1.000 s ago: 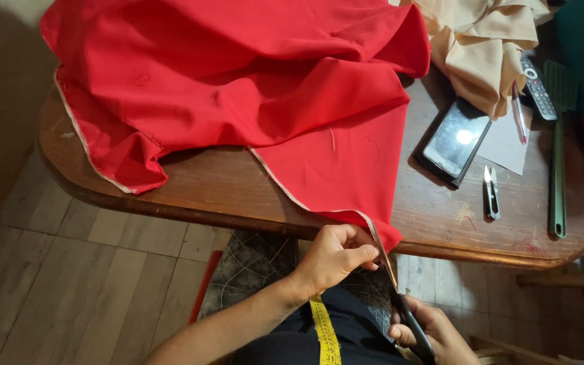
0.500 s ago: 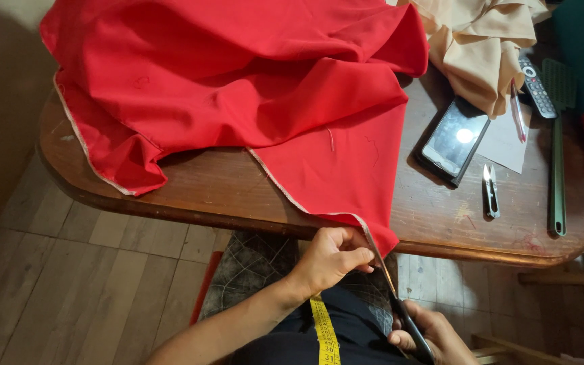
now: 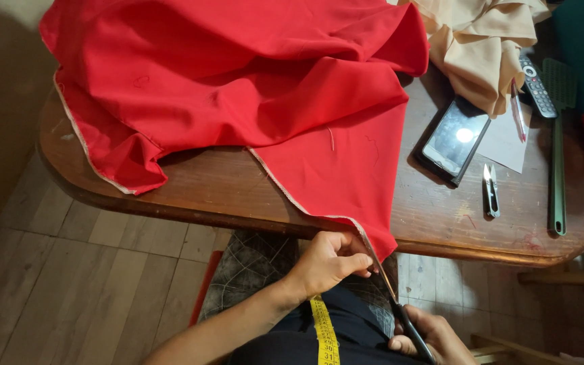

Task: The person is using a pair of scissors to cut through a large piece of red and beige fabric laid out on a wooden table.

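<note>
While the left hand (image 3: 329, 260) pinches its pale-edged corner and the right hand (image 3: 434, 338) grips scissors (image 3: 400, 307), the red fabric (image 3: 251, 88) lies rumpled.

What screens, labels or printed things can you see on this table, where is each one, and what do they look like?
Phone: right of the red cloth, lying flat and slanted; dark rectangle, its screen reflecting a bright spot of light.
Remote control: far right, beside the beige cloth; slim, dark, rows of pale buttons.
Sheet of paper: under the phone's right side; plain white, no print that I can make out.
Tape measure: across the person's lap; yellow strip with dark markings.
</note>
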